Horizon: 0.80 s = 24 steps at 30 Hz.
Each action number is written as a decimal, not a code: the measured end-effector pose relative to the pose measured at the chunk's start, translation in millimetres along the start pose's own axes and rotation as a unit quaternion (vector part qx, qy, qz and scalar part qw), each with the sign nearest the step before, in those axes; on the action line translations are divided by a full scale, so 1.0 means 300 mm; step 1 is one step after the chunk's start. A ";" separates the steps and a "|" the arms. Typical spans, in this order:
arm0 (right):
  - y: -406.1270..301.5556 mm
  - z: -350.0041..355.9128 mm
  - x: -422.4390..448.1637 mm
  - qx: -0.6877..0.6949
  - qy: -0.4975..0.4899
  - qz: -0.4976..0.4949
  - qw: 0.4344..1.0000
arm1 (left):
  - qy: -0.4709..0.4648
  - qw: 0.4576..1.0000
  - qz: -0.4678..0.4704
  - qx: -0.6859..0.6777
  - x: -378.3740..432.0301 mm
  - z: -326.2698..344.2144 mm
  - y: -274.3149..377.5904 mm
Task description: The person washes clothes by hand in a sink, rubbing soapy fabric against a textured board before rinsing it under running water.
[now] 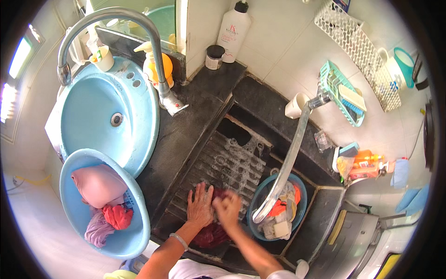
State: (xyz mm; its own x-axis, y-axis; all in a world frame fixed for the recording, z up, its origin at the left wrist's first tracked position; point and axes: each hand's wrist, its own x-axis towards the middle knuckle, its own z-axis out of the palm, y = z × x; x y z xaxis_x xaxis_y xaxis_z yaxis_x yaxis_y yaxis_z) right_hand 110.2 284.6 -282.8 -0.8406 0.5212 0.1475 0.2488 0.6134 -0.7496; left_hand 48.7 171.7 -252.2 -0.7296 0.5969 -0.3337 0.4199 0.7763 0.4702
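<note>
My left hand [201, 208] lies palm down with its fingers apart on a ridged black washboard [226, 164]. A wrist bangle [178, 241] is on that arm. Beside it, my right hand [228, 208] is curled and slightly blurred, its fingers on a wet dark red cloth [210, 236]. The cloth spreads over the ridges between and below both hands; part of it is hidden under them. White suds cover the board beyond my fingers. To the right stands a blue basin [251, 223] holding wet clothes and a pale soap bar [281, 229].
A metal spout [291, 160] arches over the basin. At left, a blue tub [143, 216] of clothes overlaps a light-blue washbasin [90, 115] with a curved faucet [115, 12]. Bottles, a cup [296, 105] and a brush rack [343, 94] line the wall.
</note>
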 end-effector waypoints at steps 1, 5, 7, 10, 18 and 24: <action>-0.154 -0.027 -0.013 -0.013 0.034 -0.075 0.996 | -0.011 1.000 -0.002 -0.002 -0.013 -0.015 -0.006; 0.059 0.079 0.295 -0.169 -0.037 0.001 0.985 | -0.035 0.997 -0.007 0.071 0.043 0.000 0.048; 0.076 0.074 0.430 -0.221 0.024 0.051 0.974 | -0.034 0.998 -0.007 0.047 0.042 -0.025 0.063; 0.035 0.017 0.315 -0.180 -0.023 -0.012 0.983 | -0.010 0.999 -0.006 0.032 0.038 0.003 0.020; 0.108 0.084 0.344 -0.194 0.011 -0.013 0.981 | -0.036 0.995 0.008 0.089 0.061 -0.014 0.064; 0.024 -0.019 0.175 -0.080 -0.056 -0.007 0.995 | -0.049 0.995 -0.015 0.087 0.040 -0.016 0.030</action>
State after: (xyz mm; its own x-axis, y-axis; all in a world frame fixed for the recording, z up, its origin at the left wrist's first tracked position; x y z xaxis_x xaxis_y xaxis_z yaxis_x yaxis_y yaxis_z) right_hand 70.8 319.7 -276.7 -0.8906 0.4481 0.0777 0.3030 0.7119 -0.6335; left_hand 41.1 185.0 -248.0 -0.6907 0.5836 -0.4271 0.4924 0.8120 0.3132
